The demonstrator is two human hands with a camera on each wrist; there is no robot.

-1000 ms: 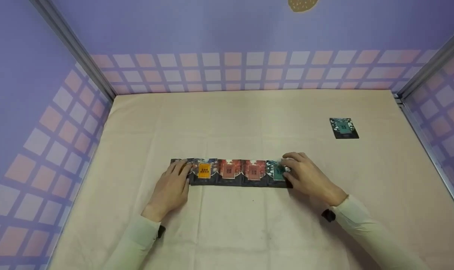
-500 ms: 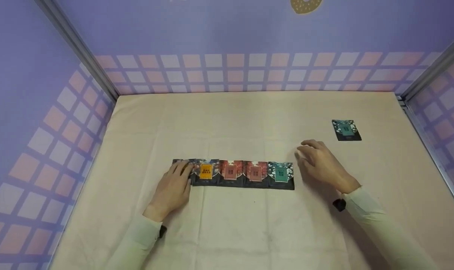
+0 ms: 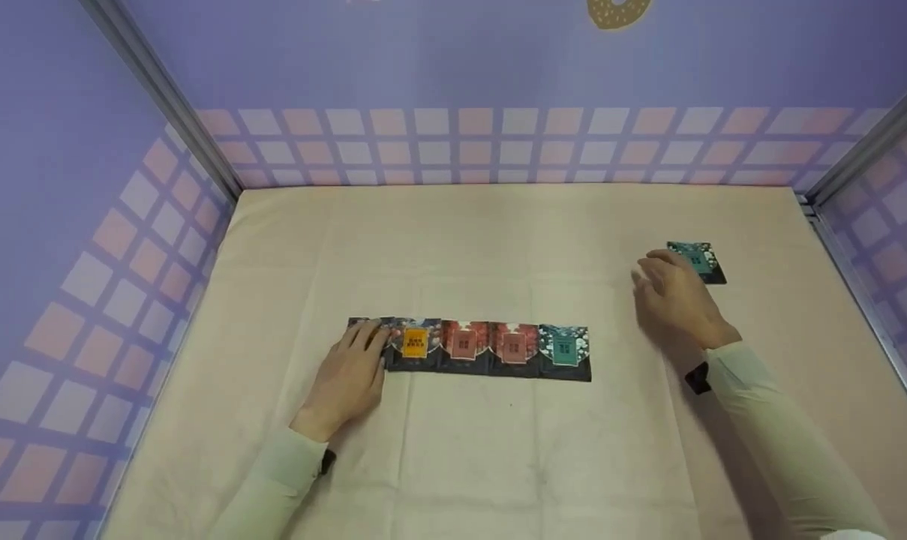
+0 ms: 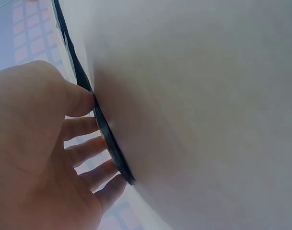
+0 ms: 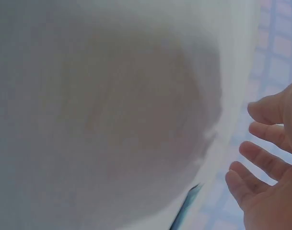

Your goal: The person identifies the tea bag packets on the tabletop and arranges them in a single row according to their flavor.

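Observation:
Several flat dark packets lie side by side in a row in the head view. The leftmost packet point(image 3: 355, 322) is mostly hidden under my left hand point(image 3: 346, 379), whose fingers rest on it. Beside it come an orange-labelled packet point(image 3: 415, 346), two red-labelled packets point(image 3: 464, 346) and a green-labelled packet point(image 3: 565, 349) at the right end. In the left wrist view, thumb and fingertips touch the row's thin dark edge point(image 4: 112, 141). My right hand point(image 3: 680, 300) holds nothing; its loosely bent fingers hover just left of a separate green packet point(image 3: 710, 264), partly covering it in the head view.
A cream cloth point(image 3: 468, 450) covers the table beneath the packets. Purple walls with pink and white checks point(image 3: 476, 146) stand at the back and both sides, joined by metal posts point(image 3: 160, 90) in the corners.
My right hand has left the green packet at the row's right end and travelled right and away from me to the separate green packet. The left hand stays on the leftmost packet.

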